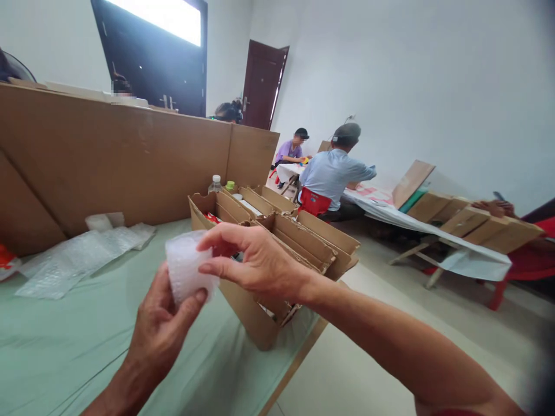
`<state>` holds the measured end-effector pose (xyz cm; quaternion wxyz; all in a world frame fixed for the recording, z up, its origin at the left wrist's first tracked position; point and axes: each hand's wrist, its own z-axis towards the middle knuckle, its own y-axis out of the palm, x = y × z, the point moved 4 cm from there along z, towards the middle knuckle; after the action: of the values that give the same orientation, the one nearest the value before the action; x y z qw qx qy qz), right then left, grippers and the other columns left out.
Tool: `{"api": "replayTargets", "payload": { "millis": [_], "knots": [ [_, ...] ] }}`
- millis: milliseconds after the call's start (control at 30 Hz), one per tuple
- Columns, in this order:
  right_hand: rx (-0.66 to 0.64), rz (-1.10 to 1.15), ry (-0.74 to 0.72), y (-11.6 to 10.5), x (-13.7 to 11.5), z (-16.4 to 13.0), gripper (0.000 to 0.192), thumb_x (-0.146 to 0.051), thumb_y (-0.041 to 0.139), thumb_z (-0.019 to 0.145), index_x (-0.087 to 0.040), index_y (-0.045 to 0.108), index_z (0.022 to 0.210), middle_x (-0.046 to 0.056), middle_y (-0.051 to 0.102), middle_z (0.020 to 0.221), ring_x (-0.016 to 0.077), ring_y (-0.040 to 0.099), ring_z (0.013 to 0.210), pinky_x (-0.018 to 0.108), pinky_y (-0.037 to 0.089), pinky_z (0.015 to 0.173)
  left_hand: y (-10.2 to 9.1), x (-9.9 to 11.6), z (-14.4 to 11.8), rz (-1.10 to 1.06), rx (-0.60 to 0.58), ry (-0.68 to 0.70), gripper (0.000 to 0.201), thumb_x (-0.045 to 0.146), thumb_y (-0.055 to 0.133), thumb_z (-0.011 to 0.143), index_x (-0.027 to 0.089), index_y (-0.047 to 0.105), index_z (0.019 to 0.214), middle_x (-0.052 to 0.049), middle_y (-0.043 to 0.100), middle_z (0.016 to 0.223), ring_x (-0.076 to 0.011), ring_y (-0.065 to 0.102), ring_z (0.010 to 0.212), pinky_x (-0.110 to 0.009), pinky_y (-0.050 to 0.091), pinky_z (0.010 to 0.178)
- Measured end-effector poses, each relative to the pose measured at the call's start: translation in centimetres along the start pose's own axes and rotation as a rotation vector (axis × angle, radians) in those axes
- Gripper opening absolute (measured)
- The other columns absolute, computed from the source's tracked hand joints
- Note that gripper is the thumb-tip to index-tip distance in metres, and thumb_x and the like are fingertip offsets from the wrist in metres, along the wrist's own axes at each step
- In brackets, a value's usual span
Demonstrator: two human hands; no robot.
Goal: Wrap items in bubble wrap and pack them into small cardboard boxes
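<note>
Head view: both hands held a small bubble-wrapped bundle point(187, 267) above the near table edge. Left hand point(162, 326) closed on it from below, thumb pressed against the bundle's lower right corner, fingers hidden behind it. Right hand point(255, 261) pinched it from the right, index finger over the top edge, other fingers curled along its side. What was inside the wrap could not be told.

Table point(65, 341) was covered with a pale green cloth, smooth with faint creases. Loose sheets of bubble wrap point(73, 260) lay flat on it well to the left, translucent and dimpled. Just behind the hands stood an open cardboard box point(277, 242) at the table's right edge, flaps up, corrugated dividers inside, brown and matte. A clear plastic bottle point(215, 184) with a white cap stood behind the box. A tall cardboard sheet point(117, 162) stood upright along the far side of the table as a screen.

Room had white walls, a dark brown door point(262, 84) and a pale tiled floor. A person in a light blue shirt point(333, 173) sat with back turned at another table point(472, 260), draped in white, carrying flat cardboard boxes. Another person in purple point(290, 151) sat further back.
</note>
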<state>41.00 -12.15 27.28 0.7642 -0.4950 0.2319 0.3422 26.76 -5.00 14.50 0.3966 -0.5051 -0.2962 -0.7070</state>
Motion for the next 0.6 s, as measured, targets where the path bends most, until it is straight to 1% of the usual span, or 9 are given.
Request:
{"api": "replayTargets", "payload": {
  "millis": [67,133,167,233,333,400,467,533,600],
  "knots": [
    [0.041,0.001,0.016,-0.6,2.7,1.2,0.016,-0.037,0.063,0.091,-0.023,0.068,0.099,0.001,0.071,0.092,0.0128,0.066,0.078,0.027,0.054,0.072,-2.1,-2.1,1.6,-0.035,0.015,-0.209,0.044,0.045,0.072,0.069,0.020,0.063,0.104,-0.002,0.069,0.083,-0.0180,0.061,0.065,-0.029,0.053,0.054],
    [0.222,-0.186,0.114,-3.7,6.9,2.8,0.018,-0.033,0.058,0.094,-0.020,0.068,0.102,0.002,0.072,0.097,0.0126,0.068,0.082,0.026,0.055,0.076,-6.0,-4.4,4.2,-0.058,0.130,-0.349,0.041,0.041,0.074,0.062,0.019,0.061,0.094,-0.002,0.067,0.082,-0.0167,0.058,0.065,-0.027,0.050,0.049],
    [0.251,-0.347,0.225,-5.4,9.3,3.5,0.020,-0.030,0.055,0.096,-0.019,0.068,0.106,0.003,0.073,0.096,0.0126,0.069,0.083,0.025,0.055,0.077,-8.1,-5.4,5.7,-0.072,0.202,-0.379,0.040,0.039,0.074,0.059,0.020,0.059,0.091,-0.002,0.067,0.087,-0.0181,0.060,0.071,-0.028,0.053,0.052],
    [0.258,-0.560,0.405,-8.5,13.5,4.9,0.023,-0.021,0.051,0.095,-0.015,0.068,0.111,0.005,0.074,0.098,0.0139,0.070,0.086,0.024,0.054,0.079,-11.9,-7.0,8.7,-0.077,0.274,-0.368,0.033,0.042,0.071,0.066,0.022,0.051,0.084,-0.001,0.064,0.093,-0.0242,0.063,0.094,-0.039,0.061,0.072],
    [0.222,-0.684,0.515,-11.1,17.5,6.8,0.029,-0.011,0.054,0.089,-0.011,0.070,0.112,0.009,0.076,0.103,0.0167,0.071,0.090,0.025,0.054,0.083,-15.2,-9.5,10.5,0.075,0.392,-0.409,0.038,0.051,0.068,0.068,0.024,0.045,0.083,-0.007,0.062,0.102,-0.0397,0.056,0.119,-0.063,0.053,0.093],
    [0.164,-0.752,0.551,-11.3,19.0,8.3,0.032,-0.008,0.057,0.086,-0.013,0.073,0.113,0.009,0.076,0.110,0.0175,0.071,0.097,0.023,0.052,0.087,-15.2,-11.1,9.9,0.205,0.465,-0.412,0.049,0.050,0.072,0.063,0.023,0.048,0.096,-0.012,0.058,0.119,-0.0469,0.045,0.133,-0.071,0.040,0.105],
    [0.085,-0.822,0.581,-11.1,20.2,10.1,0.036,-0.008,0.058,0.085,-0.016,0.074,0.117,0.008,0.075,0.116,0.0186,0.070,0.105,0.022,0.051,0.089,-13.5,-12.3,9.0,0.343,0.462,-0.309,0.064,0.048,0.073,0.062,0.021,0.050,0.116,-0.014,0.052,0.132,-0.0458,0.042,0.137,-0.067,0.036,0.110],
    [0.000,-0.891,0.604,-10.5,21.4,12.2,0.041,-0.008,0.058,0.085,-0.017,0.072,0.122,0.008,0.074,0.122,0.0199,0.068,0.112,0.022,0.049,0.092,-10.7,-13.1,8.6,0.466,0.364,-0.132,0.067,0.049,0.067,0.069,0.020,0.051,0.127,-0.014,0.050,0.136,-0.0402,0.047,0.133,-0.058,0.045,0.105],
    [-0.084,-0.958,0.616,-9.8,22.7,14.4,0.045,-0.009,0.058,0.086,-0.020,0.070,0.128,0.008,0.072,0.127,0.0212,0.066,0.118,0.023,0.048,0.095,-8.2,-14.1,8.9,0.547,0.244,0.006,0.053,0.046,0.057,0.076,0.021,0.058,0.123,-0.014,0.056,0.130,-0.0357,0.053,0.125,-0.049,0.053,0.093]
  ]
}}
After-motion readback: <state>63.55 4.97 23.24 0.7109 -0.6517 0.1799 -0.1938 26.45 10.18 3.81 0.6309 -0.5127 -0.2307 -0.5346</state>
